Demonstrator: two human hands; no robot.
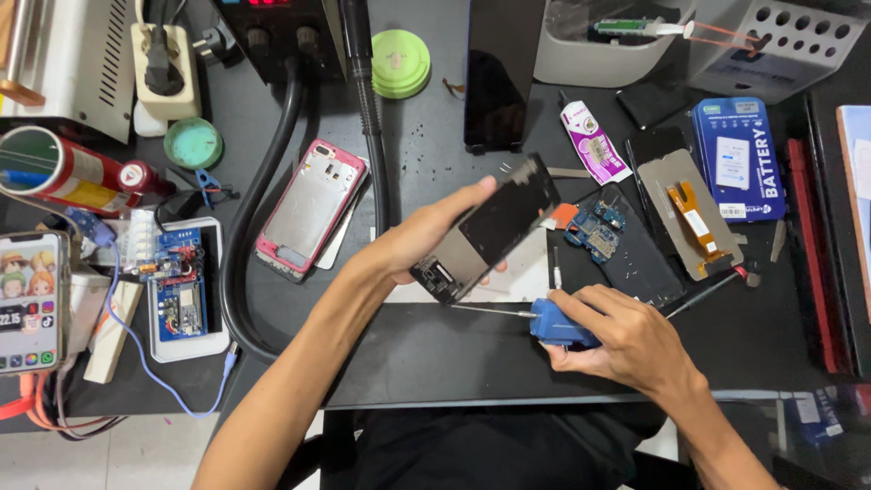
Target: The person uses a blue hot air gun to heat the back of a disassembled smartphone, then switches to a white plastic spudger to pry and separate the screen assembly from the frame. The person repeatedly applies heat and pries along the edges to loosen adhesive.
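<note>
Centrally, over the dark table (435, 354), the left hand (422, 238) is holding a black phone frame (485, 229) tilted off the surface, thumb lying along its upper edge and fingers wrapping underneath, so this grip is closing firmly on the frame. Just below and to the right, the right hand (626, 340) is clasping the blue handle of a screwdriver (544, 319), its grip tight around the handle; the thin metal shaft is pointing left, with the tip sitting just under the frame's lower corner, though whether it is touching cannot be told.

Toward the table's far right edge, a blue rectangular battery box (739, 156) with a white label is lying flat. Beside it, a phone back panel (685, 222) with an orange ribbon cable is resting face up. Nearer the middle, a white and purple glue tube (594, 143) is lying at a slant. A small blue circuit board (594, 231) is sitting just right of the held frame. Toward the left, a pink phone shell (313, 207) is lying open, and a round green lid (400, 62) is resting near the far edge.
</note>
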